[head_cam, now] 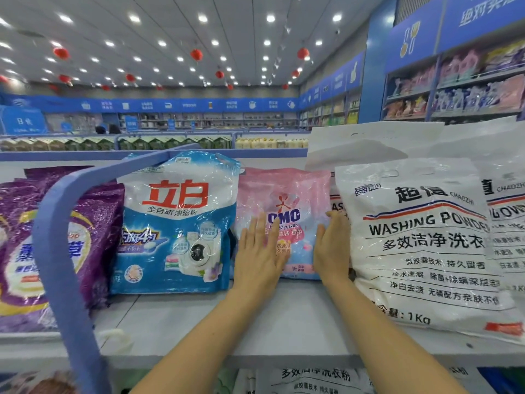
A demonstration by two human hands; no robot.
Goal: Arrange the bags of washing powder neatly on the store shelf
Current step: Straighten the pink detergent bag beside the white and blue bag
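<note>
A pink OMO washing powder bag point(287, 194) stands upright on the grey top shelf point(284, 317), between a blue-and-white bag point(176, 223) and a white "WASHING POWDER" bag point(420, 243). My left hand point(260, 254) lies flat with straight fingers against the pink bag's front, at its left side. With fingers straight, my right hand point(332, 245) presses the pink bag's right side, next to the white bag. A purple bag point(25, 245) stands at the far left.
A blue curved divider rail point(54, 237) arches across the shelf in front of the purple bag. More white bags point(508, 211) stand at the far right and behind. Another shelf of white bags point(312, 379) sits below. Store aisles and wall shelving lie beyond.
</note>
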